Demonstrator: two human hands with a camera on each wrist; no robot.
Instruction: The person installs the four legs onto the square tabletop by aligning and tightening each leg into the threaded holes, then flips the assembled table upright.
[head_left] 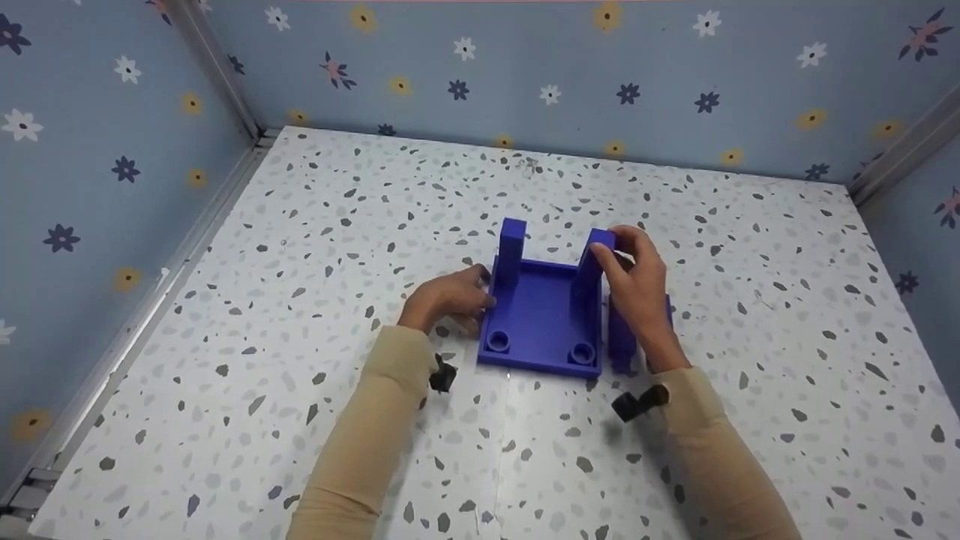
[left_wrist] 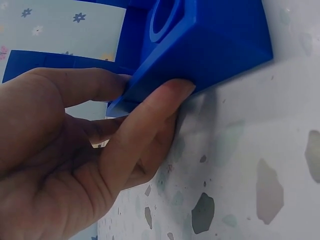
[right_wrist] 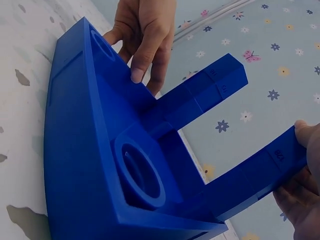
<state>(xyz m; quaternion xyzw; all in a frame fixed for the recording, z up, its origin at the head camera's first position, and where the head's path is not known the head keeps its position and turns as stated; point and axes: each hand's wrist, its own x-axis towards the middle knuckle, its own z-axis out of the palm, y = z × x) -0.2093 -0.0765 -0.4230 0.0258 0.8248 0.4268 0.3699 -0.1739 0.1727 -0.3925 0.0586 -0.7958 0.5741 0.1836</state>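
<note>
From my end, starting left: the left hand [head_left: 454, 296] has its fingers bent, pinching the side wall of the blue tray [head_left: 544, 319], I'd say to steady it. That tray sits open side up on the counter [head_left: 247, 315], which leaves its corners free to work from above. Far left corner, the left post [head_left: 512, 251] stands upright with nothing touching its top, so I judge the corner supports it. The near rings [head_left: 498, 342] are bare. Over to the far right corner: the right post [head_left: 590, 274], its top pinched between thumb and fingers of the right hand [head_left: 637, 289], a high grip that should help control tilt. And just beside the tray, partly hidden by that hand, more blue pieces [head_left: 622, 337], within easy reach.
</note>
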